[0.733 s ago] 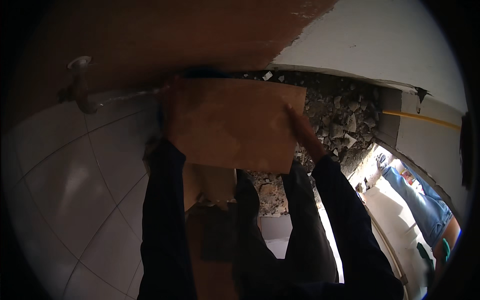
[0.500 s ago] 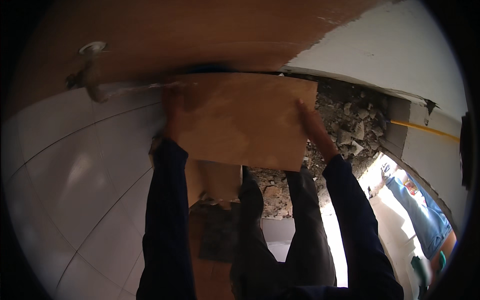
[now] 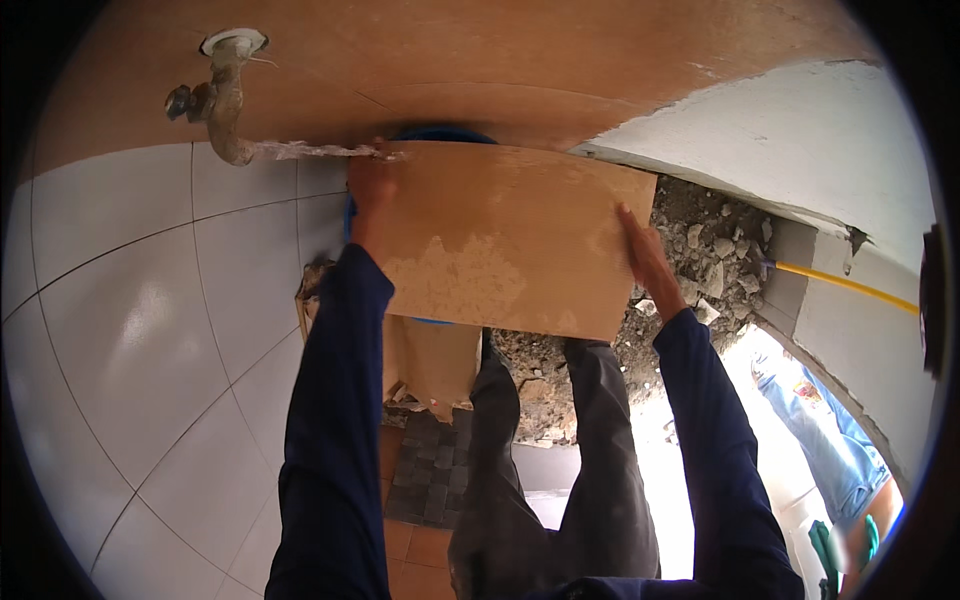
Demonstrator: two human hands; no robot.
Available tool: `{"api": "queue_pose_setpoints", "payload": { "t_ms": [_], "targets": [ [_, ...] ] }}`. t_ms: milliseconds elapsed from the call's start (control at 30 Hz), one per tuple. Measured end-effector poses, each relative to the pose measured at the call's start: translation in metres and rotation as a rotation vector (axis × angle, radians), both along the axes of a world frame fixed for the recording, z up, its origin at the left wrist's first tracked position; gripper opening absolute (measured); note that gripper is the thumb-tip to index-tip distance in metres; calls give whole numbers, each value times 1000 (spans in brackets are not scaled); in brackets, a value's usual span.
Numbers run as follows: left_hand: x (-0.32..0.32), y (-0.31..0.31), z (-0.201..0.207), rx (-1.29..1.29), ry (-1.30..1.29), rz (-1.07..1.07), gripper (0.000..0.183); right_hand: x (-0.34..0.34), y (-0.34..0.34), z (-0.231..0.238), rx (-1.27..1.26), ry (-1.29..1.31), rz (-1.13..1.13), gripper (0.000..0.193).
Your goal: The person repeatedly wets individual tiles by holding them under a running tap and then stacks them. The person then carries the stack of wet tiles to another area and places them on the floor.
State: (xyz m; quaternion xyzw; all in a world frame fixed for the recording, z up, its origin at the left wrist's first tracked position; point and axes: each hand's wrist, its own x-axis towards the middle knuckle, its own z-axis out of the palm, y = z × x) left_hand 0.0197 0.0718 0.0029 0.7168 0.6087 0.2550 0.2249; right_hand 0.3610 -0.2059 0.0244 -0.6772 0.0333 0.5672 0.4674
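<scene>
A large tan rectangular tile (image 3: 520,230) is held out flat in front of me. My left hand (image 3: 370,195) grips its left edge near the far corner. On the opposite edge, my right hand (image 3: 648,255) is closed, with the thumb on top and the other fingers mostly hidden below. Water runs from a wall tap (image 3: 228,110) toward the tile's far left corner, by my left hand. Wet patches mark the tile's surface. Parts of a blue tub (image 3: 445,133) show beneath the tile; the rest is hidden.
Broken rubble (image 3: 715,245) covers the ground to the right, beside a yellow-handled tool (image 3: 845,286). Another tan tile (image 3: 437,365) lies near my legs. White wall tiles (image 3: 150,330) line the left. At lower right are another person's jeans (image 3: 820,425) and a green glove (image 3: 825,555).
The tile and both hands have shifted slightly right in the picture. More of the blue tub shows, and a pale patch now stands out on the tile's near left part.
</scene>
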Motion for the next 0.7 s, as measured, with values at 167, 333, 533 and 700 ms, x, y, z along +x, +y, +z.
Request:
{"api": "queue_pose_setpoints", "payload": {
  "t_ms": [167,333,533,700],
  "targets": [
    [38,-32,0,251,-329,164,27,-6,-3,-11,24,-57,-6,64],
    [56,-26,94,-591,-953,305,27,-3,5,-2,-18,-110,30,61],
    [-11,-4,60,52,-2,-9,41,-2,20,1,80,-163,41,61],
    [-65,-58,35,-379,-56,209,51,-3,34,19,89,-175,37,59]
  ]
}}
